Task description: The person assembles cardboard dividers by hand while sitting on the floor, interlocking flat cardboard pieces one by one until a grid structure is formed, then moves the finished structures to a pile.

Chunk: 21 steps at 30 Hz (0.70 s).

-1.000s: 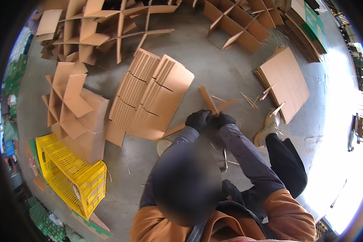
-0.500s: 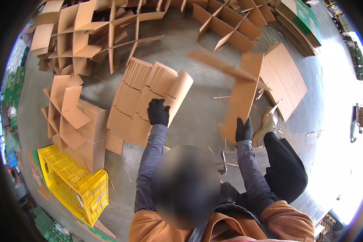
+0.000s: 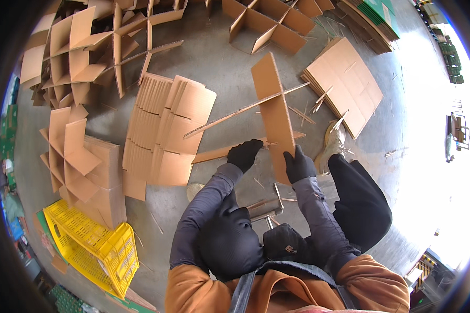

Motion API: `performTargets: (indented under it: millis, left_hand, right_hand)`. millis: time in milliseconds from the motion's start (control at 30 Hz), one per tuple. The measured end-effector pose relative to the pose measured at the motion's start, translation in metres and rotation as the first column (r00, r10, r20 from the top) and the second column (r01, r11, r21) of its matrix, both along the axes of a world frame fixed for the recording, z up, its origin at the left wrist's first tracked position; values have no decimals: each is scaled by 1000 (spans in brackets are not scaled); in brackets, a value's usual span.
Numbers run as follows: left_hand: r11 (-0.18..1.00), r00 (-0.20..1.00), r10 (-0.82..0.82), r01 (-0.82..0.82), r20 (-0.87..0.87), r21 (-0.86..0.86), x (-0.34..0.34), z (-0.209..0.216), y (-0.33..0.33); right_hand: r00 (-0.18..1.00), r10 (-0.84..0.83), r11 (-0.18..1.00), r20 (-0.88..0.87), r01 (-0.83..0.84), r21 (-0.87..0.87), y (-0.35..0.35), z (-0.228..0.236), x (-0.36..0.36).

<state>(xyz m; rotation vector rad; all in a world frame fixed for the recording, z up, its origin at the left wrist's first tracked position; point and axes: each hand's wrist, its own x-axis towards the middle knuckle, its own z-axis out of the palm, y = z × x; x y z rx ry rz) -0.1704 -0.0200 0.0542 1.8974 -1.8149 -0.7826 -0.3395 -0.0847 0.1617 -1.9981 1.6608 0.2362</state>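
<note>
My right hand (image 3: 299,164), in a black glove, grips the near end of a long cardboard panel (image 3: 271,88) standing on edge. A far cardboard strip (image 3: 230,116) crosses that panel near its middle. A near cardboard strip (image 3: 212,155) crosses it closer to me, and my left hand (image 3: 245,155), also gloved in black, is closed on this strip left of the crossing. Whether the near strip is fully seated in its slot I cannot tell. Left of my left hand lies a stack of slotted cardboard strips (image 3: 180,141), fanned out in overlapping rows.
A pile of flat cardboard sheets (image 3: 344,81) lies at the right beside my shoe. Assembled cardboard grids (image 3: 83,52) stand at the far left, another grid (image 3: 271,23) at the back. A yellow plastic crate (image 3: 94,245) rests near left. Cardboard scraps (image 3: 324,99) litter the floor.
My left hand has left the strip stack and come right, now holding a strip across the panel. My right hand has shifted slightly left, and the panel has swung to lean left.
</note>
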Motion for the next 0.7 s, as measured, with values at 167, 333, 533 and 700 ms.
performTargets:
  millis: [167, 333, 533, 700]
  left_hand:
    - [999, 1000, 22, -22, 0, -33, -4, -5, 4]
    - [762, 879, 356, -470, -318, -446, 49, 40, -2]
    - [561, 443, 688, -827, 575, -34, 161, -13, 95]
    - [583, 448, 680, -810, 581, -58, 154, -28, 103]
  right_hand:
    - [989, -14, 990, -146, 34, 138, 14, -91, 29]
    - [974, -85, 988, -212, 110, 108, -8, -114, -6]
    - [957, -52, 993, -284, 79, 86, -6, -102, -31]
    - [965, 75, 997, -252, -70, 31, -28, -30, 3]
